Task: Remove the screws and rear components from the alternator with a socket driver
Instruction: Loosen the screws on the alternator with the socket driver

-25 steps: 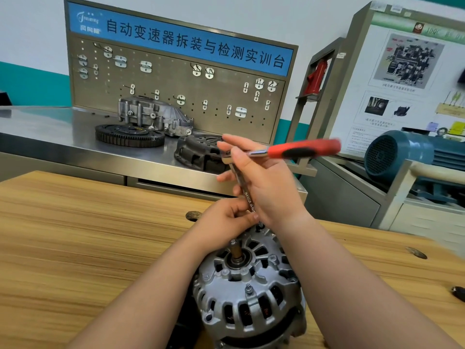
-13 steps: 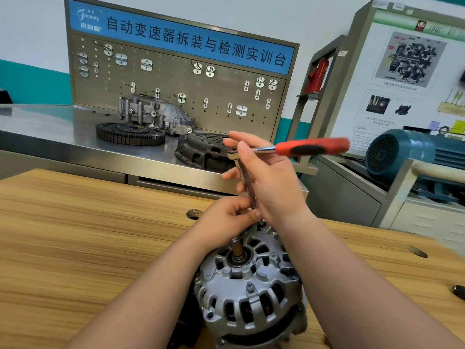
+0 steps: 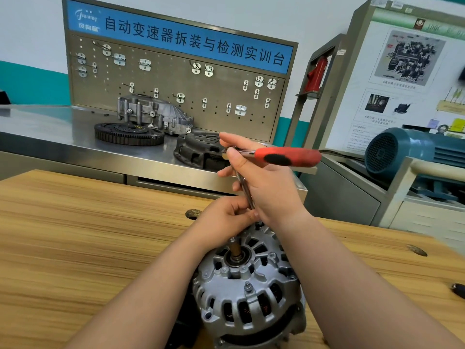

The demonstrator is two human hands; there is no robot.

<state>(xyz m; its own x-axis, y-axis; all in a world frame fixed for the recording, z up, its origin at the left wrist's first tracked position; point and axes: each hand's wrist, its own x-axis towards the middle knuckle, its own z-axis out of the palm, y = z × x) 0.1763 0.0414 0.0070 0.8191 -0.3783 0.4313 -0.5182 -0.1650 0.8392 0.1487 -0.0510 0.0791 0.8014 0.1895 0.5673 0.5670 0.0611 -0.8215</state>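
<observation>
One alternator (image 3: 249,293) is lying on the wooden table (image 3: 75,248), at the near edge of the view. Its housing is showing as cast silver metal with a ring of dark vent slots. One stud is standing on a bracket on the near side, and one brown shaft stub is rising from the central bearing. The stub is pointing up and slightly away from the viewer, so the alternator's axis is standing close to vertical.

Two hands are working at the alternator's far rim. The left hand (image 3: 226,217) is curling its fingers round the lower end of the steel shaft of the driver (image 3: 286,157), with the thumb pressing against it just above the rim. The right hand (image 3: 266,182) is pinching the driver's head, thumb on the near side and forefinger stretching over the top.

One driver is in view. Its shaft is running steeply from the head down to the far rim, and its tip is hidden behind the hands. Its red handle, carrying one black patch, is pointing right, nearly level and roughly square to the shaft.

Beyond the table, one steel bench (image 3: 50,127) is carrying one toothed ring (image 3: 128,133), one grey casting (image 3: 153,114) and one dark clutch cover (image 3: 198,152). One pegboard (image 3: 176,79) with a blue sign is standing behind them. One blue motor (image 3: 402,149) is sitting at the far right.
</observation>
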